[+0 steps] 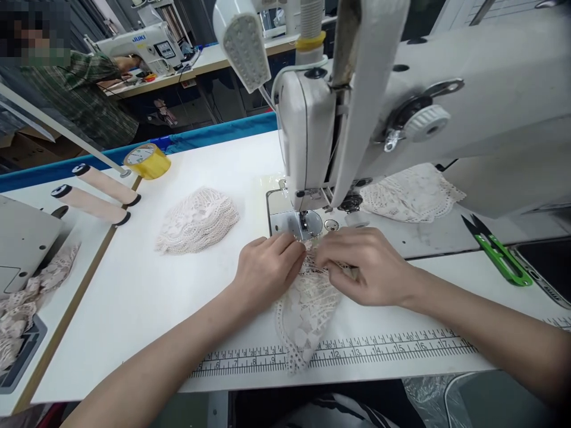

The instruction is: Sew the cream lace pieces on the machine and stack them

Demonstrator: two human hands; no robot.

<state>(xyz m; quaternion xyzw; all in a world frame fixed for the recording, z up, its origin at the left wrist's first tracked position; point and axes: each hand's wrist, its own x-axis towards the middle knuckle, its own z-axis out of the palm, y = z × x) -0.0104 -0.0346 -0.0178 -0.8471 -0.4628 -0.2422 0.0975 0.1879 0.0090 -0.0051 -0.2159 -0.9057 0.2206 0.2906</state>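
Observation:
A cream lace piece (310, 306) lies on the sewing table just in front of the presser foot (304, 221), its pointed end reaching down over the printed ruler. My left hand (270, 264) pinches the upper left edge of the lace beside the needle plate (288, 221). On the other side my right hand (368, 267) is closed, with thumb and curled fingers at the lace's upper right edge. The fingertips of both hands are close together below the needle of the white sewing machine (307, 137). Exactly how the fabric runs under the foot is hidden.
Stacked lace pieces (198, 220) lie left, more lace (410, 193) behind the needle. Green thread snips (502, 252) and a phone (548, 267) are right. Yellow tape (147, 161) and two thread cones (91, 205) stand left. A person (84, 95) works at another machine (138, 47).

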